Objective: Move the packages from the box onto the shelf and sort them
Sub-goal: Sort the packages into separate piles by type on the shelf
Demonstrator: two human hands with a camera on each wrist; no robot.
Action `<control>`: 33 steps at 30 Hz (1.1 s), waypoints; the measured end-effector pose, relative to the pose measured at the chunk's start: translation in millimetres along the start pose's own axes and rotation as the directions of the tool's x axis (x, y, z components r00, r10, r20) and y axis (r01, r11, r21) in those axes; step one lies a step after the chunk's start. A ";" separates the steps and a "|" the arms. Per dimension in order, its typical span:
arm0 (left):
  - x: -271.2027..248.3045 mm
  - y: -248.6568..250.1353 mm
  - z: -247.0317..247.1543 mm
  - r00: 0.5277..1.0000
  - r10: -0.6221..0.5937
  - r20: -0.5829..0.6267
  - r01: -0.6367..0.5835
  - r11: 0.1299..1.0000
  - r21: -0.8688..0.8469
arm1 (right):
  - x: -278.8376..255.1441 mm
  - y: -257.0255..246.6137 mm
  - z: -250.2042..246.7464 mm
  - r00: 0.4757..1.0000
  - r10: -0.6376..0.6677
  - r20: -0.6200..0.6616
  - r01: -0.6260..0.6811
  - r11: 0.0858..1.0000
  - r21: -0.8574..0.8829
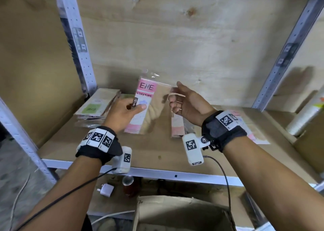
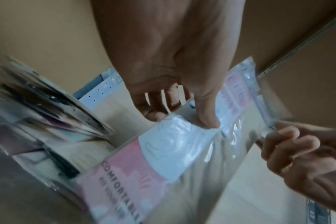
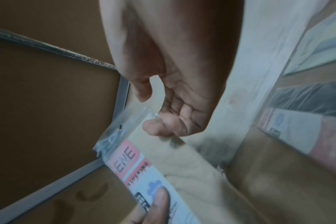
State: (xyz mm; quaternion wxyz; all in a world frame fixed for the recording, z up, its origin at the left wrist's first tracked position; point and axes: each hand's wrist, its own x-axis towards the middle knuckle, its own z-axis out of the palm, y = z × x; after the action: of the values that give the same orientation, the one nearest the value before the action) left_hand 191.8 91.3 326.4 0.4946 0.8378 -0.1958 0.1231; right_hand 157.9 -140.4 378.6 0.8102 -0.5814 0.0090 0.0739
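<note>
Here, left hand (image 1: 121, 113) pinching pink package (image 1: 149, 106) — "COMFORTABLE" only wrist-visible

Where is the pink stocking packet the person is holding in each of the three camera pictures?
Head: pink stocking packet at centre, held above the shelf.
Left wrist: pink stocking packet runs diagonally across the lower middle.
Right wrist: pink stocking packet at bottom centre.
Shared landmark: the left hand whose thumb presses its label.

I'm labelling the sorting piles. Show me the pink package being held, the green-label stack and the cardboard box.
pink package (image 1: 146, 90): head view, on its pink ENE label.
green-label stack (image 1: 92, 109): head view, on the top package's green label.
cardboard box (image 1: 184, 213): head view, on its open inside.
</note>
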 end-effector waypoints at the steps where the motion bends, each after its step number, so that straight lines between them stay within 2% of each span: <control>1: -0.2 1.6 3.8 0.999 -0.025 0.030 0.027 0.997 -0.076 | -0.8 1.6 -6.0 1.000 -0.004 -0.021 0.004 1.000 -0.010; 2: -0.2 2.8 7.6 0.996 -0.057 0.063 0.066 0.986 -0.152 | -1.7 4.7 -11.8 0.999 -0.005 -0.043 0.002 0.999 -0.049; 4: -0.5 3.4 15.9 0.986 -0.116 0.116 0.145 0.946 -0.290 | -4.6 15.8 -23.0 0.997 -0.006 -0.077 -0.014 0.969 -0.245; 6: 0.6 1.9 25.5 0.976 -0.181 0.124 0.215 0.901 -0.377 | -9.9 32.2 -31.2 0.998 0.017 -0.059 -0.044 0.868 -0.495; 8: 2.4 -1.7 37.2 0.962 -0.241 0.127 0.272 0.864 -0.422 | -17.0 48.7 -35.2 0.995 0.099 0.013 -0.072 0.801 -0.595; 12: 4.5 -8.0 58.6 0.931 -0.303 0.202 0.363 0.822 -0.439 | -22.7 72.1 -49.2 0.978 0.188 0.085 -0.130 0.880 -0.456; 15: 9.6 -11.7 64.3 0.912 -0.370 0.177 0.409 0.786 -0.464 | -25.3 78.2 -61.5 0.971 0.191 0.143 -0.136 0.936 -0.324; 20: 17.8 -19.5 62.2 0.871 -0.492 0.010 0.420 0.733 -0.535 | -28.0 77.6 -79.3 0.989 0.144 0.046 -0.102 0.859 -0.502; 22: 20.3 -23.2 58.7 0.843 -0.536 -0.035 0.442 0.730 -0.521 | -26.7 73.1 -84.7 0.980 0.189 0.063 -0.122 0.817 -0.563; 24: 22.4 -27.0 55.1 0.831 -0.555 -0.023 0.473 0.727 -0.497 | -24.7 67.0 -89.5 0.965 0.237 0.109 -0.125 0.786 -0.606; 28: 21.3 -35.0 53.3 0.862 -0.503 0.067 0.493 0.799 -0.345 | -22.2 62.1 -103.1 0.946 0.275 0.173 -0.106 0.765 -0.635; 33: 25.9 -42.5 57.0 0.883 -0.469 0.006 0.457 0.859 -0.230 | -19.6 55.8 -123.2 0.962 0.250 0.107 -0.139 0.790 -0.598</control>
State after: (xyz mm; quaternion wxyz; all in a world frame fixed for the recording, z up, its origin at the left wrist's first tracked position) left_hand 234.8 54.4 276.2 0.6058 0.7955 0.0109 -0.0012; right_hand 140.0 -241.3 288.1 0.5773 -0.7889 -0.0277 0.2087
